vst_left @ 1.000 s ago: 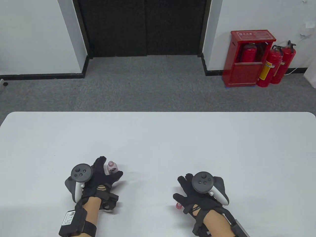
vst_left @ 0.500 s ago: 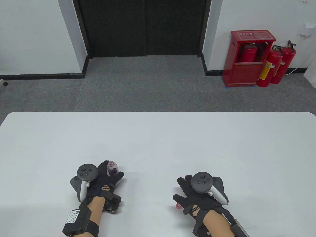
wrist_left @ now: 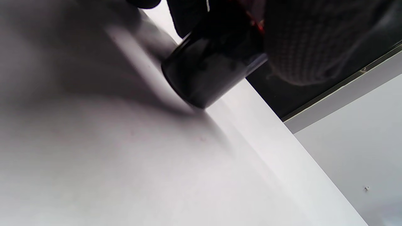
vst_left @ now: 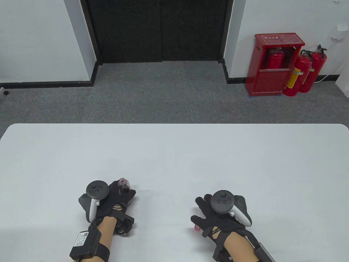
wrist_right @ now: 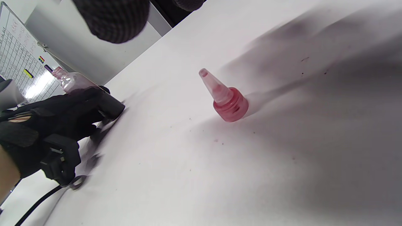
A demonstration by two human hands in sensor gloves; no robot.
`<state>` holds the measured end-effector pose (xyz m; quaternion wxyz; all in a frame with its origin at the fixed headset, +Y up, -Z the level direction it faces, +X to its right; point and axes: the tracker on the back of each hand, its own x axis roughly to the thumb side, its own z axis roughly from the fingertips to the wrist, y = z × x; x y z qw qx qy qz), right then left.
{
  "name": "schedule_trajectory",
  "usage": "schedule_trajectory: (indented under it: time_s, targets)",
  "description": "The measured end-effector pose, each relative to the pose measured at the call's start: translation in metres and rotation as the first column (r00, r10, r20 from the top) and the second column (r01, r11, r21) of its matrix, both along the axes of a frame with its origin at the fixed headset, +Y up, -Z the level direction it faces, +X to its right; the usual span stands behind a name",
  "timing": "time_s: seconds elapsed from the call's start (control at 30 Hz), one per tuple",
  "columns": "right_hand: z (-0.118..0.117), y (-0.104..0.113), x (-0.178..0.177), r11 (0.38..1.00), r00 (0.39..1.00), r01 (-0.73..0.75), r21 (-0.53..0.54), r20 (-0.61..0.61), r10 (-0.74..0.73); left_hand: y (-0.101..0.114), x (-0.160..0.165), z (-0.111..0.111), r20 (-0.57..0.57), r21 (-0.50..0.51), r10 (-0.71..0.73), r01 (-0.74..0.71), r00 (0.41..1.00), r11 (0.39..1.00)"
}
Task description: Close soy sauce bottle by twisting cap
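the small clear plastic soy sauce bottle with dark liquid (vst_left: 124, 185) stands upright on the white table (vst_left: 174, 152), near its front edge and left of centre. its open neck shows above the left hand (vst_left: 116, 198), whose black-gloved fingers (wrist_right: 78, 103) wrap around the bottle's body. in the left wrist view the dark base of the bottle (wrist_left: 207, 75) rests on the tabletop with a gloved fingertip (wrist_left: 301, 47) pressed against its side.

the translucent red cone-tipped cap (wrist_right: 224, 99) stands on its wide end on the table, tip pointing up, off the bottle and well apart from it to the right. in the table view only a small bit of the cap (vst_left: 196, 228) peeks out at the thumb side of the right hand (vst_left: 215, 218). that hand hovers over the cap with fingers loosely spread, holding nothing; in the right wrist view 1 gloved fingertip (wrist_right: 114, 18) hangs above the table, clear of the cap.

on the grey carpet beyond the table, a red fire extinguisher cabinet (vst_left: 275, 64) stands against the wall with 2 red extinguishers (vst_left: 305, 71) beside it.
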<state>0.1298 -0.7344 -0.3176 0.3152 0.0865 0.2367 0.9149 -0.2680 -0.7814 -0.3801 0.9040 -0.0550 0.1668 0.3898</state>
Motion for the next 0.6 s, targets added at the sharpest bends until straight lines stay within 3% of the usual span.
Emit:
schedule_trajectory:
  time_s: [0.17,0.33,0.6]
  targets:
    - [0.0,-0.001,0.0,1.0,1.0,-0.001,-0.009,0.002,0.001,0.0,0.001,0.0,0.019,0.008,-0.001,0.001,1.0,1.0]
    - [0.0,-0.001,0.0,1.0,1.0,0.001,-0.013,0.008,-0.001,0.004,0.001,0.004,0.007,0.078,0.103,-0.103,0.995,0.992]
    - [0.0,-0.002,0.001,1.0,1.0,0.001,-0.016,0.01,-0.001,0.023,0.011,0.012,0.024,0.195,0.128,-0.131,0.991,0.972]
